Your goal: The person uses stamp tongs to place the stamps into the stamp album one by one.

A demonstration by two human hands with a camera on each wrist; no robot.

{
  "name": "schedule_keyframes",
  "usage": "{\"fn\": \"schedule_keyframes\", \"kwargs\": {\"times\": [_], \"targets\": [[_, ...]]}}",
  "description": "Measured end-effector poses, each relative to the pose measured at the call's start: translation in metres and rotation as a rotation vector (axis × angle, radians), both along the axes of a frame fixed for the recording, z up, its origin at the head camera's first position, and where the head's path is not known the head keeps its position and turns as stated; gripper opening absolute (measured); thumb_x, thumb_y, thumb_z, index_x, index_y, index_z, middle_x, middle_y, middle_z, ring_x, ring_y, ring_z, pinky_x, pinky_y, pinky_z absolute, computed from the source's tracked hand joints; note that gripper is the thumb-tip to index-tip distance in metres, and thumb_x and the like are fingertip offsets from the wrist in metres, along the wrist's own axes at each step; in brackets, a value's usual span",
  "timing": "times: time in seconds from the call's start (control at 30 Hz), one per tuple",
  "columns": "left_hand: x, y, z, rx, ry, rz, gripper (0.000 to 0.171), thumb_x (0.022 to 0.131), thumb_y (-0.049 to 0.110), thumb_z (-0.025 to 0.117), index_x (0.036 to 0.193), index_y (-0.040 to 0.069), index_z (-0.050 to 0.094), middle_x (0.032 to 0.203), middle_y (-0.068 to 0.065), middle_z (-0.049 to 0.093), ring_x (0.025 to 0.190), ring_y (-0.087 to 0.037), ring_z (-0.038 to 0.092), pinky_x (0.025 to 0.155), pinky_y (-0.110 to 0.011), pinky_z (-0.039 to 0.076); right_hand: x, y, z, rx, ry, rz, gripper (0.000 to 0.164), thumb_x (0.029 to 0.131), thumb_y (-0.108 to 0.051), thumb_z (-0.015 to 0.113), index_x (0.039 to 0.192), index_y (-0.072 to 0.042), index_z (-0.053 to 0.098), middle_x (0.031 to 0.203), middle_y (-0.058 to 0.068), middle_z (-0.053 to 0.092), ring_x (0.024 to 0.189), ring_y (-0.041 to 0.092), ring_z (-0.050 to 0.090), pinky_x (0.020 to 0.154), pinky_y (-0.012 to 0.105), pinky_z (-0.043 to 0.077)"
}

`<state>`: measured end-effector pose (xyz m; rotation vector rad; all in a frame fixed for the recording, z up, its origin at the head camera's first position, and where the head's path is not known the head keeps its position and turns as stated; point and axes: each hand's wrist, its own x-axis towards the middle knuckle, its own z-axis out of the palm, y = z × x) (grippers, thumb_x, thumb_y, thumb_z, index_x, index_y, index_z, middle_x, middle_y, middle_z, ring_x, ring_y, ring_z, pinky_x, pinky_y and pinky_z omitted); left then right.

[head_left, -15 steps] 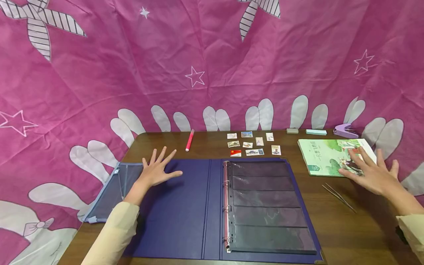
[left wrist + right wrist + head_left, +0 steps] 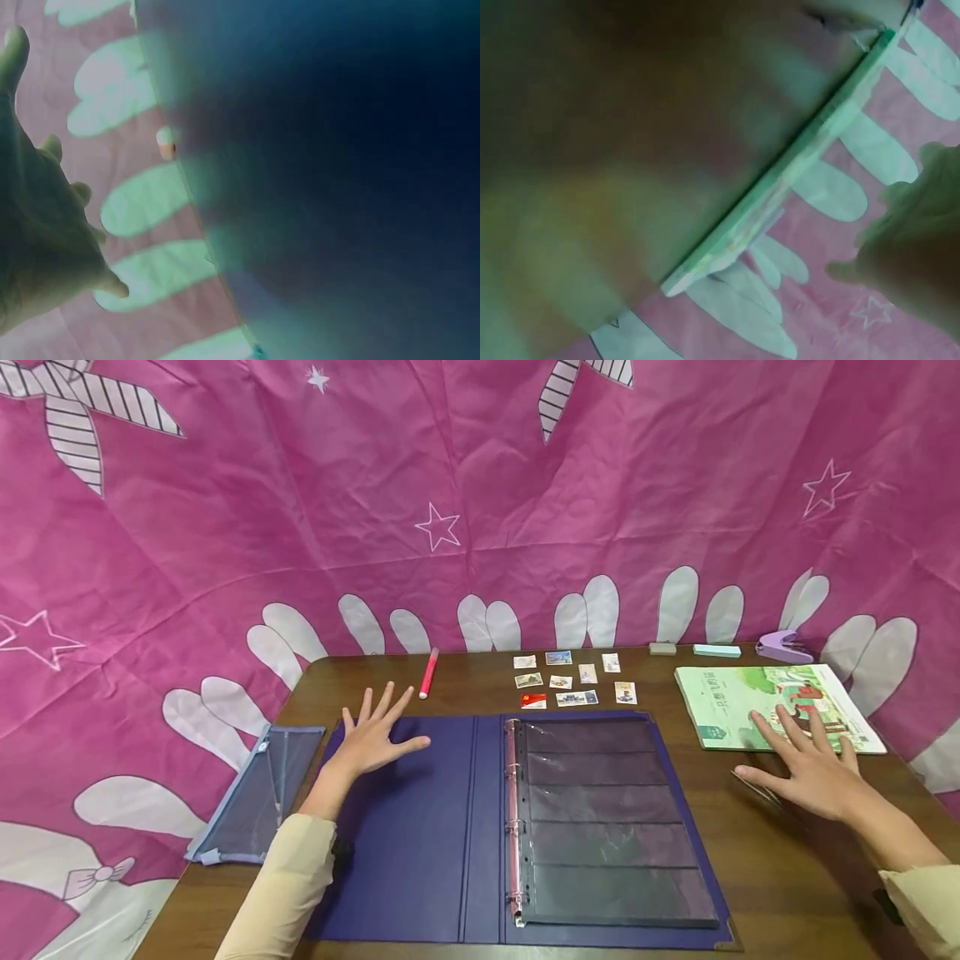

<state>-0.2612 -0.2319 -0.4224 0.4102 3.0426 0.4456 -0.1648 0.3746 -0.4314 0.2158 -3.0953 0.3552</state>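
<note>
My left hand (image 2: 369, 745), fingers spread, hovers over the left cover of an open navy ring binder (image 2: 420, 860). On the binder's right side lie black sleeve pages (image 2: 611, 839) with clear pockets, held by metal rings. My right hand (image 2: 813, 777) is also spread and holds nothing; it hovers near the front edge of a green picture book (image 2: 723, 706). Its thumb partly hides a pair of tweezers (image 2: 763, 793) on the table. Several small stamps (image 2: 576, 698) lie in loose rows behind the binder. Both wrist views are blurred and dark.
A blue mesh zip pouch (image 2: 251, 802) lies left of the binder. A pink marker (image 2: 429, 674) lies at the back. Along the back edge are a grey eraser-like block (image 2: 662, 649), a pale blue bar (image 2: 716, 651) and a purple hole punch (image 2: 783, 647). A pink curtain (image 2: 495, 493) hangs behind.
My right hand has moved left and nearer, from over the book to beside the tweezers, uncovering more of the cover. The left hand has shifted slightly right. Both stay spread.
</note>
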Motion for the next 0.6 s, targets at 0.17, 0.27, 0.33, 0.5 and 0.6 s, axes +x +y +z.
{"fn": "schedule_keyframes", "kwargs": {"times": [0.17,0.27,0.33,0.5,0.6], "targets": [[0.004,0.029,0.000,-0.033,0.009,-0.091,0.093,0.076,0.075,0.049,0.146,0.043,-0.002,0.159,-0.001,-0.005,0.145,-0.037,-0.013,0.104,-0.071,-0.009,0.006,0.000,-0.008,-0.018,0.094,0.043,0.098,0.071,-0.054,0.071,0.146,-0.011,0.025,0.142,0.034,0.024,0.130,0.057,0.016,0.086,0.072,0.024],[0.008,0.045,-0.004,-0.078,0.017,-0.155,0.095,0.075,0.075,0.049,0.148,0.039,0.000,0.160,-0.002,-0.003,0.145,-0.037,-0.011,0.105,-0.071,-0.004,0.010,0.001,-0.013,-0.034,0.134,0.062,0.085,0.064,-0.049,0.079,0.125,0.001,0.046,0.115,0.033,0.041,0.102,0.048,0.040,0.075,0.059,0.037],[0.010,0.055,-0.007,-0.093,0.015,-0.197,0.096,0.075,0.074,0.050,0.149,0.036,0.002,0.160,-0.003,-0.002,0.145,-0.037,-0.009,0.106,-0.071,-0.002,0.011,0.002,-0.016,-0.040,0.115,0.081,0.070,0.065,-0.046,0.079,0.110,0.001,0.053,0.103,0.026,0.047,0.091,0.039,0.045,0.070,0.051,0.040],[0.014,0.078,-0.011,-0.073,-0.033,-0.276,0.099,0.076,0.072,0.052,0.149,0.032,0.000,0.160,-0.004,0.001,0.146,-0.038,-0.004,0.109,-0.068,0.001,0.013,0.003,-0.019,-0.046,0.059,0.142,0.040,0.070,-0.038,0.078,0.087,-0.008,0.057,0.084,0.006,0.054,0.074,0.010,0.046,0.064,0.030,0.040],[0.013,0.091,-0.012,-0.042,-0.086,-0.317,0.102,0.075,0.075,0.050,0.150,0.028,-0.001,0.160,-0.004,0.003,0.146,-0.038,-0.003,0.110,-0.066,0.001,0.013,0.003,-0.018,-0.088,0.035,0.172,0.030,0.073,-0.029,0.076,0.082,-0.010,0.055,0.077,-0.002,0.049,0.067,-0.002,0.036,0.059,0.022,0.034]]}}
